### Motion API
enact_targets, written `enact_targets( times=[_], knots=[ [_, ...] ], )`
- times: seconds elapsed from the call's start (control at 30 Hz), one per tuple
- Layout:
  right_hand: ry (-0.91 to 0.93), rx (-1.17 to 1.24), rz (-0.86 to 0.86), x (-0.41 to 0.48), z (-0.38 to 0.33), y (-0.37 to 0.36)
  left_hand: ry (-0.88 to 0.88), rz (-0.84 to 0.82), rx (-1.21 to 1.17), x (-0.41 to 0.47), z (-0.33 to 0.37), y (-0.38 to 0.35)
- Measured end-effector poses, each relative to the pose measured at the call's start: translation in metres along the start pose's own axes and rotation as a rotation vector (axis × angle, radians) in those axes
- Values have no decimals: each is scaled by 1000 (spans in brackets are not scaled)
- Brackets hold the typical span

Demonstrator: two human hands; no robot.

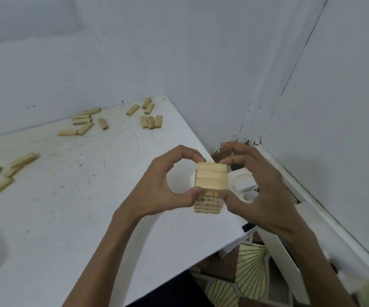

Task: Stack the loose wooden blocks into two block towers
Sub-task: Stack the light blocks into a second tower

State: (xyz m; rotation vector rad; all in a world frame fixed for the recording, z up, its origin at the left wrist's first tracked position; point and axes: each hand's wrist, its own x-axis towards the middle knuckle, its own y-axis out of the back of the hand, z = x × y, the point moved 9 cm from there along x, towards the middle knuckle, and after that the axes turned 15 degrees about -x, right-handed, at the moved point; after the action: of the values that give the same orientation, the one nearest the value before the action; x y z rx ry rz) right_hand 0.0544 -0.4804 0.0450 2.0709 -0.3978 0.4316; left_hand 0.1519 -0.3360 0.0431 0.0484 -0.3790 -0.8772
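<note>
Wooden block tower [210,181] stands near the white desk's [68,218] edge, squarely between both hands. The left hand [163,187] pinches its top layers, and the right hand [258,196] pinches them too. Scattered loose blocks [84,124] lie well beyond the left hand.

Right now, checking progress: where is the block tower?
In the head view, the block tower stands right of centre near the right edge of the white table, pinched between the left hand and right hand.
</note>
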Motion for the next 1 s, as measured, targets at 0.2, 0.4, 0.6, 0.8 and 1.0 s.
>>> enact_targets(
  times=[0.2,0.4,0.6,0.8,1.0],
  knots=[
    [-21,6,-17,-4,5,-8,22,19,-8,-2,-12,3],
    [-23,1,-24,-5,5,-11,44,17,-10,-4,-20,2],
    [-39,6,-19,-9,7,-15,59,22,-1,-6,-26,2],
    [-49,17,-19,-10,9,-17,68,33,0,-7,-29,3],
    [-52,21,-24,-10,11,-19,71,28,-7,-7,-30,2]
  ],
)
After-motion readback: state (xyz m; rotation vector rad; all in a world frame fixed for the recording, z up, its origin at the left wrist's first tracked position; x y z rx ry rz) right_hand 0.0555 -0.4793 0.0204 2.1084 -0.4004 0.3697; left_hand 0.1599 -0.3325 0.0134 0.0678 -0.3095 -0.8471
